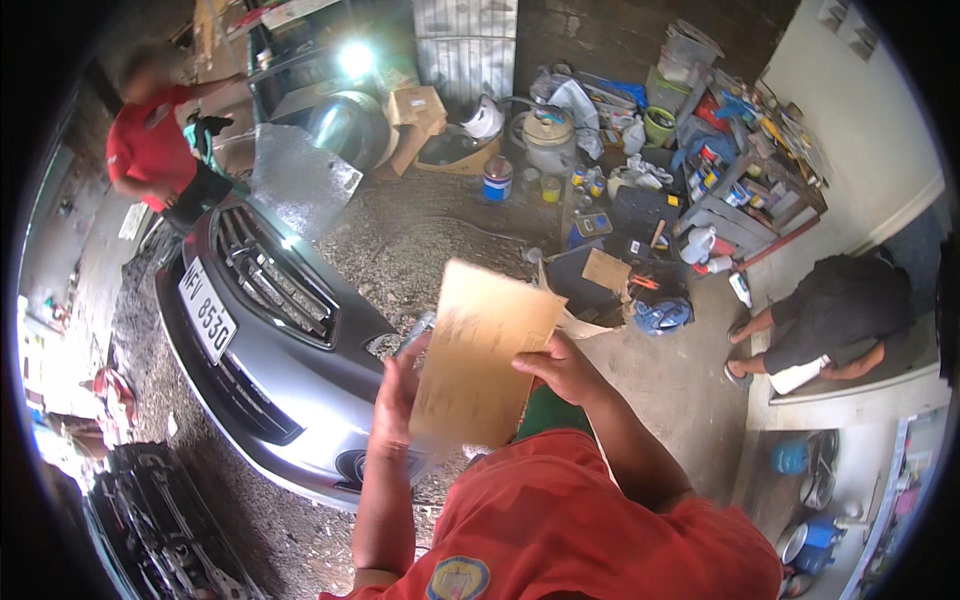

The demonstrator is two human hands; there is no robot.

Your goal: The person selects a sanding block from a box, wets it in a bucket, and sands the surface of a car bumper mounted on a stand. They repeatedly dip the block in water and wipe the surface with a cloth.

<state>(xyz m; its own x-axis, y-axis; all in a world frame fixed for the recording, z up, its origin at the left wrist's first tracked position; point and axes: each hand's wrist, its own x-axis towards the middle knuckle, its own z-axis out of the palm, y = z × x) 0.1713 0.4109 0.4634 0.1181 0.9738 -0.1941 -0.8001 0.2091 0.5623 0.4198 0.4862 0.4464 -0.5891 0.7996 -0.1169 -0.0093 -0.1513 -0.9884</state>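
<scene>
Tan sheet (480,350), stiff-looking like card or a folded paper, is up in front of the person's chest, between the two hands and above the floor. Its long axis runs away from the red shirt (590,510), with the far end leaning a little to the right; the broad face, which bears faint marks too blurred to make out, is turned up toward the head.

From the right grip (562,368), the sheet lies directly to the left. That hand is closed on the right edge about midway along, thumb over the face and the other fingers mostly hidden behind. From the left grip (397,395), the sheet lies directly to the right: the hand stands upright along the opposite long edge, toward the near half. Whether it pinches the sheet or only steadies it, I cannot tell; something small and bluish shows by its fingertips, too unclear to name. Both hands are about equally close, but only the right one's hold shows plainly.

Left of the hands is a silver-grey car bumper (300,380) with its grille (275,275). Beyond the sheet, to the right, sits an open carton (575,320).
</scene>
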